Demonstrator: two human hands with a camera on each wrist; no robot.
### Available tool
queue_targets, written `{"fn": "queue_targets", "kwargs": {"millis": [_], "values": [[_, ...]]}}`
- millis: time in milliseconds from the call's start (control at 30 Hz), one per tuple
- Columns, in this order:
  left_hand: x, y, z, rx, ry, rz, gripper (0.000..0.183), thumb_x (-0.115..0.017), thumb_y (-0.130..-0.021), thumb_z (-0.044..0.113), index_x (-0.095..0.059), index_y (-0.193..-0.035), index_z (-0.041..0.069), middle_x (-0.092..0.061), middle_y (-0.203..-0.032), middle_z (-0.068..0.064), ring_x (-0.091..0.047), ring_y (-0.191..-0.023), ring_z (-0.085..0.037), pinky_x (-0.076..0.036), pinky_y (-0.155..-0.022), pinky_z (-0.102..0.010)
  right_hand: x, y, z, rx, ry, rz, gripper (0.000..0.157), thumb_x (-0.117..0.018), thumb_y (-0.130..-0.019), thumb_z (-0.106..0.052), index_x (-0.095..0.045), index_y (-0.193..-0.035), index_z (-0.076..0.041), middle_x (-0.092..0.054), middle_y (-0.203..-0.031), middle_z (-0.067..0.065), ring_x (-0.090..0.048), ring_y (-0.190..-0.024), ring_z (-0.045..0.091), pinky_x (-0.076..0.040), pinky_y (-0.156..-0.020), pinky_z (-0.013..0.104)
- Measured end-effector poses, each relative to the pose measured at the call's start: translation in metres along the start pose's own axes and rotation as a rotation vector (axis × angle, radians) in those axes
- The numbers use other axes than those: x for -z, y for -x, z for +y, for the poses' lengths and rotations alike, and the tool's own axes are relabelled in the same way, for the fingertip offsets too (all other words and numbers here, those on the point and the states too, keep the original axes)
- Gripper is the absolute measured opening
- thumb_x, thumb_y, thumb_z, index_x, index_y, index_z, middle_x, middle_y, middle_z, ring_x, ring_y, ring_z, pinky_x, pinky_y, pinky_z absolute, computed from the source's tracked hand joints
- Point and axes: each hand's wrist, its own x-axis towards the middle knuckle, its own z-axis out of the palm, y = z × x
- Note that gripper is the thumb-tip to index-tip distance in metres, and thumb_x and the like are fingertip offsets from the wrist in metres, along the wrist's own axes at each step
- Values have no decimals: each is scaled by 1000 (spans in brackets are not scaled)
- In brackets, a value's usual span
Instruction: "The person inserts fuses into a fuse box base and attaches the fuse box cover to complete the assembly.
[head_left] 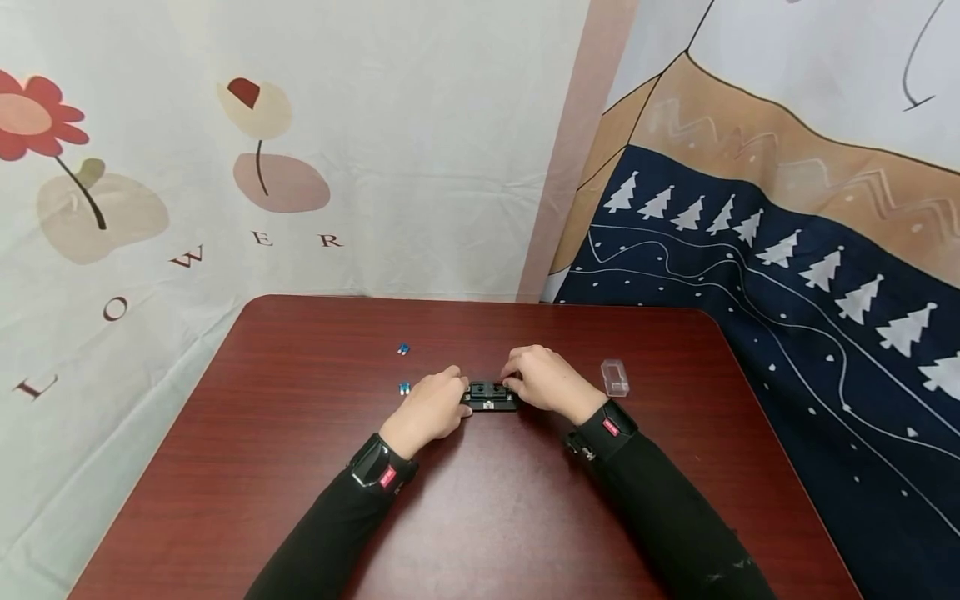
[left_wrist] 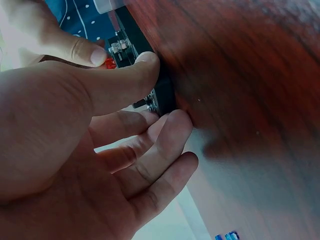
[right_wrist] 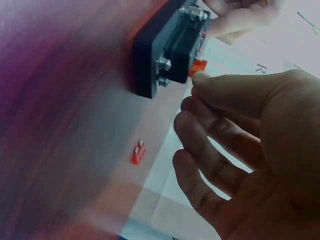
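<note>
A black fuse block (head_left: 491, 395) with metal screw terminals lies on the table between both hands. My left hand (head_left: 429, 407) grips its left end, the thumb (left_wrist: 142, 75) along one side and fingers at the other. With thumb and forefinger, my right hand (head_left: 549, 379) pinches a red blade fuse (right_wrist: 199, 66) at the top of the block. The other right fingers (right_wrist: 210, 155) are loosely bent beside it. The fuse's prongs are hidden. Another red blade fuse (right_wrist: 138, 153) lies on the tabletop close to the right hand.
Small blue blade fuses (head_left: 403, 349) lie at the back left of the table, with more blue fuses (head_left: 405, 388) beside the left hand. A clear plastic cover (head_left: 615, 378) sits right of the right hand. Printed cloths (head_left: 420, 167) hang behind the reddish-brown table (head_left: 510, 517).
</note>
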Motion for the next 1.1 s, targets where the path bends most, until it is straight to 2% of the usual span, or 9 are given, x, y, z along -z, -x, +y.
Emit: {"fn": "queue_targets", "kwargs": {"millis": [100,233,433,667,933,1100], "values": [[0,0,0,1,-1,1,35,-79,-94,27,-74,-119,4,-61,-104,-6,-69,-87,-31,-60,-80,-45,5,-1,3,-53,1,17,17,-74,-94,-13,-85,-107,-12,-75,-101,1,-72,-94,21,-61,-81,43],[1,0,1,2,4,-5,37,-78,-94,28,-74,-121,3,-61,-104,-7,-69,-86,-31,-60,-80,-45,9,-3,9,-142,17,89,18,-72,-94,-12,-85,-106,-10,-76,-103,3,-73,-98,26,-61,-83,50],[1,0,1,6,1,-13,38,-78,-95,28,-73,-123,3,-61,-105,-7,-69,-85,-32,-60,-80,-46,15,-8,17,-247,10,155,17,-72,-96,-15,-85,-104,-8,-76,-100,6,-72,-93,28,-61,-79,50],[1,0,1,10,4,-15,38,-78,-94,27,-73,-123,3,-61,-104,-7,-69,-85,-32,-60,-80,-46,11,-15,27,-310,14,138,20,-69,-97,-16,-84,-106,-7,-76,-105,8,-72,-97,31,-60,-83,52],[1,0,1,17,5,-11,38,-79,-94,28,-73,-123,3,-62,-105,-7,-71,-89,-34,-60,-81,-48,0,-23,37,-334,15,117,19,-70,-96,-19,-85,-104,-10,-77,-105,8,-71,-95,31,-59,-83,53],[1,-1,1,17,2,-14,38,-78,-94,29,-73,-123,3,-62,-106,-7,-71,-90,-34,-60,-82,-48,-3,-27,37,-336,35,83,19,-71,-97,-21,-84,-104,-10,-76,-107,9,-71,-100,33,-59,-87,54]]}}
